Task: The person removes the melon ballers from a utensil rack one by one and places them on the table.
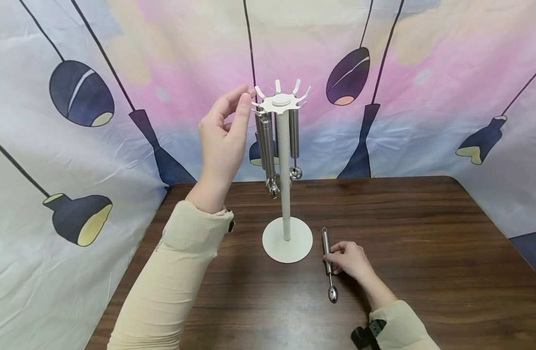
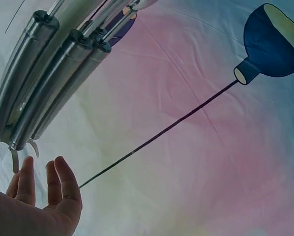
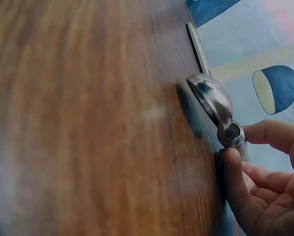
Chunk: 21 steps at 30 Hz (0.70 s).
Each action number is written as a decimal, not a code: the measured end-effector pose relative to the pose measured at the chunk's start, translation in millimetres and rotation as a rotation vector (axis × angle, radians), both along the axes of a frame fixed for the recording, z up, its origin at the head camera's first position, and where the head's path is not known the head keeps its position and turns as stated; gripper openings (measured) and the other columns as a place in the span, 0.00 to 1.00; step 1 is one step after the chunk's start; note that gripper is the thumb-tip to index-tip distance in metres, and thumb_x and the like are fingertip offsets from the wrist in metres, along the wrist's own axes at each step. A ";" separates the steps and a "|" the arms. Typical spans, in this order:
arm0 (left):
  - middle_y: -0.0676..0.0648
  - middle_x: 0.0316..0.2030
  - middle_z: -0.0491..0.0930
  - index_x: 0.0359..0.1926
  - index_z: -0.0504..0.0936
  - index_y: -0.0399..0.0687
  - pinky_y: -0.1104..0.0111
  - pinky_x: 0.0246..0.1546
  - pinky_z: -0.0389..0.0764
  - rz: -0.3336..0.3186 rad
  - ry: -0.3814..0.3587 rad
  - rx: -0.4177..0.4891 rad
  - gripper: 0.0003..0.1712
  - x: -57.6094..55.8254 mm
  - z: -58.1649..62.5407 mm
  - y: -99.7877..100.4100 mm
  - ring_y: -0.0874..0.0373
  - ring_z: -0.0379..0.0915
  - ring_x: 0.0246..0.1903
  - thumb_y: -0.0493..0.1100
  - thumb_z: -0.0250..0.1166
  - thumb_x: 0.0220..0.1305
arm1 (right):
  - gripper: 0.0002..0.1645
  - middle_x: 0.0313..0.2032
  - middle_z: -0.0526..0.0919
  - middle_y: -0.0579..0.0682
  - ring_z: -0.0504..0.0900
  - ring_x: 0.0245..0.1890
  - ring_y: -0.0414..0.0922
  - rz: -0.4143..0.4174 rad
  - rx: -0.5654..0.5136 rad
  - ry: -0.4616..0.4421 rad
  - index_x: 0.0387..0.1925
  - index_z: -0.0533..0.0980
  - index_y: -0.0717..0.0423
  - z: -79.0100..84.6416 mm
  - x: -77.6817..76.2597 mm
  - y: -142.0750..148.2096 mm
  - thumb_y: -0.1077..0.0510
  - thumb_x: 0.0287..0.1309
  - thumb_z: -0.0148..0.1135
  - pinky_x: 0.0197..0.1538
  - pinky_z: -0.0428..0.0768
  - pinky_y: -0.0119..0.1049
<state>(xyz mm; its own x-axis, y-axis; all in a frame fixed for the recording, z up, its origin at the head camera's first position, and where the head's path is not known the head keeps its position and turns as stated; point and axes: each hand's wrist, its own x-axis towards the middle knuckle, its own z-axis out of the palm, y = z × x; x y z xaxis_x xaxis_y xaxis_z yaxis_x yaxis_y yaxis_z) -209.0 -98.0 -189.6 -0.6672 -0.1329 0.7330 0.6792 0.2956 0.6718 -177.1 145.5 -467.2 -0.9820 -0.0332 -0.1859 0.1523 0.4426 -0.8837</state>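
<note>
A white rack (image 1: pixel 287 160) with a round base and a ring of hooks stands on the table. Several steel-handled scoops (image 1: pixel 264 141) hang from it by their handle ends, bowls down; the left wrist view shows their handles (image 2: pixel 51 93) closely. Beside the hooks, at the rack's top left, is my left hand (image 1: pixel 224 129), fingers loosely bent and holding no scoop. Whether a fingertip touches a hook is hard to tell. My right hand (image 1: pixel 351 260) pinches the handle of a melon baller (image 1: pixel 327 250) right of the base. Its small oval bowl (image 3: pixel 211 98) points toward me, low over the table.
The dark wooden table (image 1: pixel 425 253) extends around the rack, its back edge near a printed cloth backdrop (image 1: pixel 198 58) with lamp pictures. A black wrist strap (image 1: pixel 368 334) sits at my right sleeve.
</note>
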 end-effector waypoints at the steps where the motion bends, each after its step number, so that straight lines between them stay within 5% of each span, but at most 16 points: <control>1: 0.48 0.51 0.86 0.57 0.82 0.42 0.76 0.31 0.77 0.001 0.001 0.003 0.18 1.4 -0.1 0.8 0.66 0.78 0.47 0.45 0.57 0.73 | 0.16 0.20 0.83 0.49 0.80 0.15 0.40 0.001 0.014 0.002 0.39 0.79 0.70 0.1 -0.1 -0.1 0.63 0.51 0.70 0.23 0.83 0.35; 12: 0.45 0.49 0.86 0.58 0.81 0.41 0.70 0.43 0.81 0.047 0.040 -0.045 0.23 6.8 -4.3 5.2 0.62 0.80 0.49 0.47 0.64 0.66 | 0.15 0.19 0.84 0.48 0.80 0.15 0.40 -0.004 0.056 0.005 0.38 0.79 0.69 -3.7 -3.4 -2.2 0.63 0.50 0.70 0.22 0.82 0.34; 21: 0.43 0.48 0.86 0.59 0.80 0.38 0.71 0.43 0.81 0.054 0.052 -0.027 0.24 6.3 -5.5 7.1 0.60 0.80 0.48 0.45 0.65 0.65 | 0.14 0.18 0.82 0.48 0.80 0.15 0.40 -0.003 0.066 0.010 0.38 0.79 0.68 -4.1 -4.6 -2.6 0.63 0.50 0.70 0.21 0.82 0.35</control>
<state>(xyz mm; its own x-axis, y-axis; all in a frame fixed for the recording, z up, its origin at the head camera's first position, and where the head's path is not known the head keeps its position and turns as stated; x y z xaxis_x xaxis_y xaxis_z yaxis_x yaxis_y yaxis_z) -202.7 -90.8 -195.1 -0.6202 -0.1472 0.7705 0.6957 0.3507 0.6270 -181.7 142.9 -471.2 -0.9840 -0.0180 -0.1773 0.1447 0.4996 -0.8541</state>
